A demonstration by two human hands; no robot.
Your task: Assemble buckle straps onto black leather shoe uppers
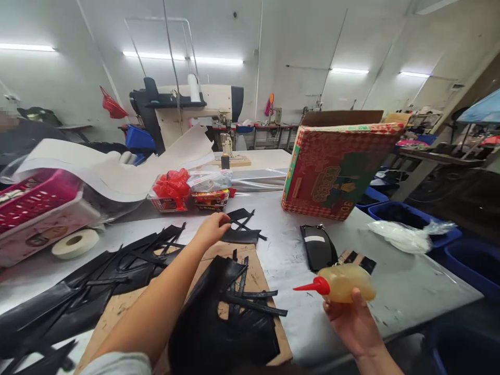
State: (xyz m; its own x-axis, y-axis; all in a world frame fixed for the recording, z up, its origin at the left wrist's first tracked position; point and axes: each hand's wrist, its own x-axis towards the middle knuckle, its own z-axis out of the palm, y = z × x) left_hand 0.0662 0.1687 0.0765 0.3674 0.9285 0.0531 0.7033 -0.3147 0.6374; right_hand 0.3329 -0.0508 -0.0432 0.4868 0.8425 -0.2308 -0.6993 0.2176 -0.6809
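- Left hand (213, 229): 1, extended over the table's middle, fingertips at the left edge of the far black piece (242, 237); cannot tell whether they grip it.
- Right hand (357, 328): 1, near right, closed around the bottle.
- Bottle (349, 281): 1, yellowish contents, held tilted on its side above the table, red nozzle (318, 285) pointing left.
- Near black piece (219, 333): 1, with loose straps, lying on brown board (255, 271) between the 2 hands.
- Black pieces (94, 297): several, overlapping, left of the left forearm.
- Tape roll (88, 242): 1, white, lying flat, far left of those pieces.
- Black pouch (318, 247): 1, just beyond the bottle.
- Printed box (328, 172): 1, red and green, upright, far right.
- Table (281, 250): 1, silvery surface.
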